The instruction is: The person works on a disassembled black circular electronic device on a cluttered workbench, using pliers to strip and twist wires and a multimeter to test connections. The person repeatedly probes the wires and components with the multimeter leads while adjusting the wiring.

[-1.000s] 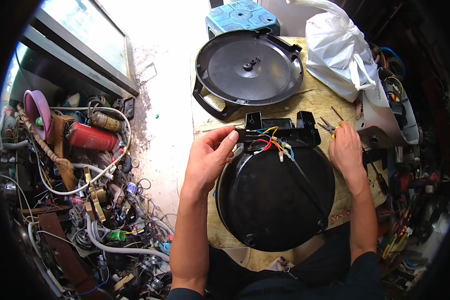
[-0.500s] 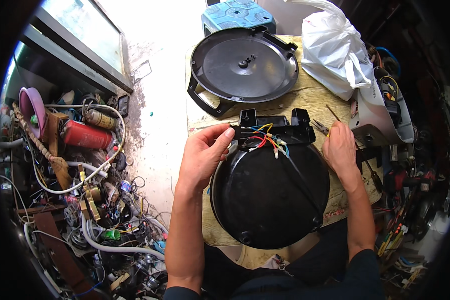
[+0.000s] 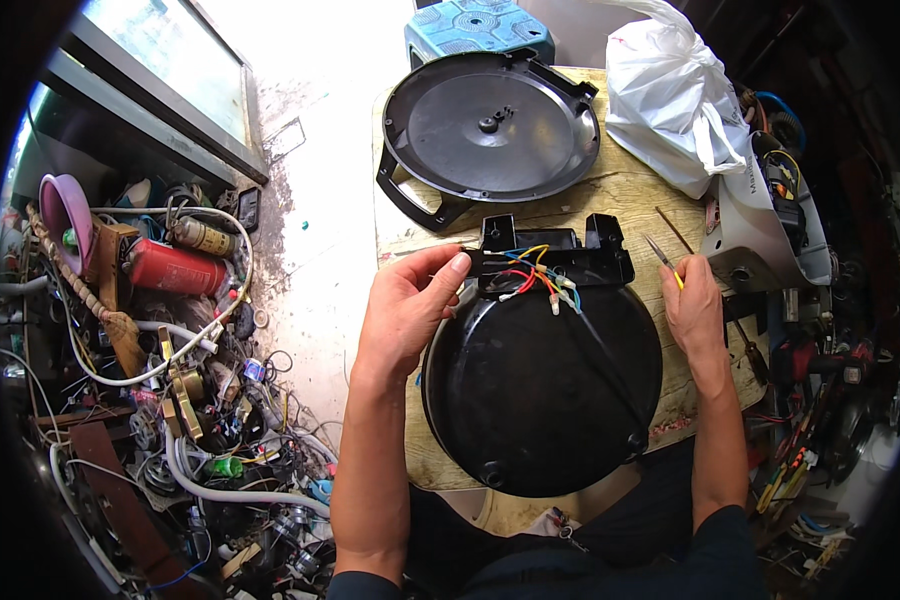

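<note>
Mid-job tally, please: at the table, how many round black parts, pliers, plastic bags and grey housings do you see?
Round black parts: 2
Yellow-handled pliers: 1, in the right hand
White plastic bag: 1
Grey housing: 1
Total: 5

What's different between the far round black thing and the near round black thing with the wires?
The far round part has an open loop handle; the near round part has a boxy housing with coloured wires. The far round part has a knob in its middle; the near round part shows none there. Both are black and round.
</note>
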Available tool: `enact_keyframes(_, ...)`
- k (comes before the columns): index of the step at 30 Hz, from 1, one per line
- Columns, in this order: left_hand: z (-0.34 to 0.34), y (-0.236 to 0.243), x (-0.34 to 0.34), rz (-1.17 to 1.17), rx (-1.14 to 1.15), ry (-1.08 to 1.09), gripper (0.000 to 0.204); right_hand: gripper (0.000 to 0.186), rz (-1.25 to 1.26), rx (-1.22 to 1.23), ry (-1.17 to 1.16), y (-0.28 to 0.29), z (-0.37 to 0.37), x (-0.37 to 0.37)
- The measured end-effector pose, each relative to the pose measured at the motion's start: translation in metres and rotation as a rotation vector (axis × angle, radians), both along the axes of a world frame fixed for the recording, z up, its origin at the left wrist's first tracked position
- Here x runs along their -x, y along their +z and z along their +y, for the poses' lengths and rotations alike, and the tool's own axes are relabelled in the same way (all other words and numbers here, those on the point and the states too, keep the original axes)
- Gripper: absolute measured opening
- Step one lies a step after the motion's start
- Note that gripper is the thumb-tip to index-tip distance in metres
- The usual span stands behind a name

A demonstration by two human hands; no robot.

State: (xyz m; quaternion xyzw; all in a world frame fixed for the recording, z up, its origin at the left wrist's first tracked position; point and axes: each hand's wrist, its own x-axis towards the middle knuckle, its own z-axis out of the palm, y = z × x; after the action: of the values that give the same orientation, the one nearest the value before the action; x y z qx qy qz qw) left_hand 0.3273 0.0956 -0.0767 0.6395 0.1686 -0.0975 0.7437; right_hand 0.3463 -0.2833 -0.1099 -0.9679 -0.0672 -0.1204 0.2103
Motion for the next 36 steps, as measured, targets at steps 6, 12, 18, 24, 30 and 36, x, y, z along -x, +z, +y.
enact_keyframes(6,0.001,-0.004,-0.001,-0.007,-0.004,-0.021,0.038,0.030,0.029,0.108,0.029,0.009,0.002,0.003)
enact_keyframes(12,-0.001,0.002,-0.001,0.014,-0.027,-0.007,0.038,0.031,0.067,0.014,-0.061,0.037,0.011,0.006)
enact_keyframes(18,0.000,-0.001,-0.001,0.010,-0.035,-0.007,0.038,0.030,-0.031,-0.078,0.035,0.065,0.027,0.016)
enact_keyframes(24,0.000,0.001,0.000,0.012,-0.019,-0.005,0.037,0.030,-0.192,-0.082,0.240,0.084,0.044,0.021)
enact_keyframes(30,0.001,-0.001,-0.001,0.014,0.013,-0.002,0.035,0.034,-0.291,0.142,0.467,0.131,0.089,0.013)
enact_keyframes(36,0.001,-0.001,-0.001,0.010,0.021,-0.005,0.034,0.027,-0.307,0.313,0.591,0.139,0.121,0.000)
